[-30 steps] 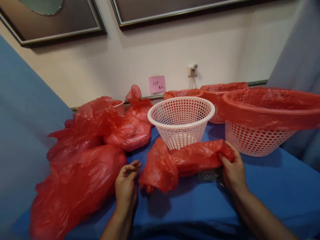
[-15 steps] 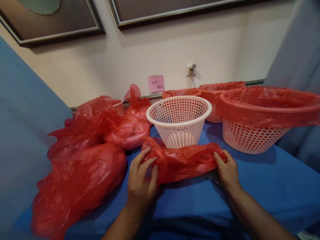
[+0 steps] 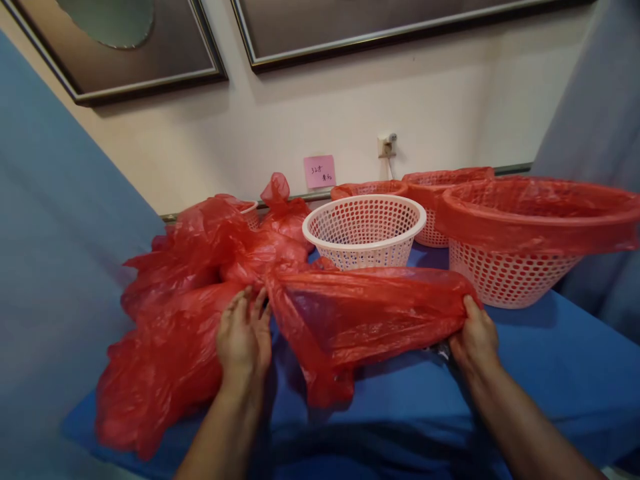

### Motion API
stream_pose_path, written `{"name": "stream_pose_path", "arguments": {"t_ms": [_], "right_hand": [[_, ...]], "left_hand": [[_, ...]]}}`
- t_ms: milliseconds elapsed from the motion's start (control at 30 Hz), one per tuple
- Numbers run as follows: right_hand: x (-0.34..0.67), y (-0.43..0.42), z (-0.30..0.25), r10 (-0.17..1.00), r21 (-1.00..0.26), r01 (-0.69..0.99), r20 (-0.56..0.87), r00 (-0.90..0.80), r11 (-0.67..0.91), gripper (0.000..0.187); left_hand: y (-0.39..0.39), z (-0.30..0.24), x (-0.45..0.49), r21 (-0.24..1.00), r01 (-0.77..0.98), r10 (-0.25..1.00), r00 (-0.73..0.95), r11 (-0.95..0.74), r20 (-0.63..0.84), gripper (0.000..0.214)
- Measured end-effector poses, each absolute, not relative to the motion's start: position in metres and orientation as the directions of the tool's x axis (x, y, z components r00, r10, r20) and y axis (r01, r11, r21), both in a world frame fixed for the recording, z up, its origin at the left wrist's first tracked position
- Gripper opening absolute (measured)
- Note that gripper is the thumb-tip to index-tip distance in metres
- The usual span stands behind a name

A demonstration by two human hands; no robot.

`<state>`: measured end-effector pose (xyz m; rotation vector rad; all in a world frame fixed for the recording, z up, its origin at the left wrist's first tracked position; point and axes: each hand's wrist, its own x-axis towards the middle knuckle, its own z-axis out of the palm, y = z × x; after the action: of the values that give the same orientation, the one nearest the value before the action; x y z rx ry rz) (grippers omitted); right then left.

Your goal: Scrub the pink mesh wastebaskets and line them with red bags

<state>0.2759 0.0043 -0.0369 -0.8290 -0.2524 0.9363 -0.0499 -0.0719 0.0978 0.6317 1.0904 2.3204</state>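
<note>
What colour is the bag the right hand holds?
The bag is translucent red, clearest in the head view.

The bag (image 3: 385, 307) lies crosswise before me above the table (image 3: 400, 407), its right end in my right hand (image 3: 477, 340); my left hand (image 3: 245, 340) is at its left end, contact unclear. Just behind the bag stands an unlined basket (image 3: 367, 255), its base hidden. To its right is the front lined basket (image 3: 515, 277), a liner (image 3: 540, 233) over its rim; two rear lined baskets (image 3: 433, 230) sit behind, near the wall (image 3: 450, 120). On my left, heaped bags (image 3: 175, 347) cover the table, a further basket (image 3: 251, 218) behind them. On the wall, a note (image 3: 320, 172) is left of a socket (image 3: 387, 147), below two frames (image 3: 155, 93).
</note>
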Motion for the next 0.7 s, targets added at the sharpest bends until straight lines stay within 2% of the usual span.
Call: {"name": "stream_pose_path", "arguments": {"t_ms": [33, 100, 133, 167, 233, 333, 400, 533, 600, 700], "right_hand": [[0.277, 0.005, -0.038, 0.780, -0.719, -0.616, -0.167, 0.602, 0.321, 0.030], [0.279, 0.006, -0.040, 0.760, -0.710, -0.626, -0.199, 0.619, 0.323, 0.028], [0.280, 0.006, -0.041, 0.753, -0.705, -0.631, -0.212, 0.623, 0.324, 0.027], [0.280, 0.006, -0.041, 0.748, -0.700, -0.636, -0.221, 0.625, 0.325, 0.027], [0.280, 0.006, -0.041, 0.746, -0.691, -0.646, -0.232, 0.624, 0.325, 0.028], [0.279, 0.004, -0.040, 0.754, -0.694, -0.640, -0.216, 0.621, 0.329, 0.030], [0.279, 0.004, -0.041, 0.762, -0.708, -0.622, -0.184, 0.621, 0.336, 0.032], [0.280, 0.006, -0.046, 0.786, -0.704, -0.617, -0.137, 0.603, 0.351, 0.031], [0.281, 0.008, -0.049, 0.794, -0.686, -0.635, -0.138, 0.592, 0.355, 0.028], [0.284, 0.012, -0.055, 0.795, -0.648, -0.675, -0.175, 0.581, 0.351, 0.021]], "left_hand": [[-0.081, 0.089, -0.044, 0.790, -0.151, 0.538, -0.805, -0.594, 0.251, 0.009], [-0.105, 0.064, -0.029, 0.797, 0.025, 0.477, -0.790, -0.603, 0.386, 0.024], [-0.119, 0.050, -0.021, 0.832, 0.050, 0.511, -0.769, -0.552, 0.385, 0.030], [-0.133, 0.035, -0.014, 0.891, 0.027, 0.631, -0.697, -0.453, 0.342, 0.039], [-0.156, 0.010, 0.002, 0.960, 0.081, 0.777, -0.571, -0.270, 0.267, 0.066], [-0.167, -0.011, 0.019, 0.974, 0.206, 0.861, -0.475, -0.095, 0.185, 0.093], [-0.158, -0.012, 0.023, 0.974, 0.212, 0.866, -0.470, -0.078, 0.171, 0.084], [-0.124, 0.006, 0.002, 0.991, 0.101, 0.860, -0.494, -0.092, 0.130, 0.037], [-0.110, 0.020, -0.021, 0.972, 0.159, 0.780, -0.580, -0.174, 0.234, 0.026], [-0.098, 0.039, -0.058, 0.911, 0.295, 0.592, -0.693, -0.288, 0.412, 0.025]]}}
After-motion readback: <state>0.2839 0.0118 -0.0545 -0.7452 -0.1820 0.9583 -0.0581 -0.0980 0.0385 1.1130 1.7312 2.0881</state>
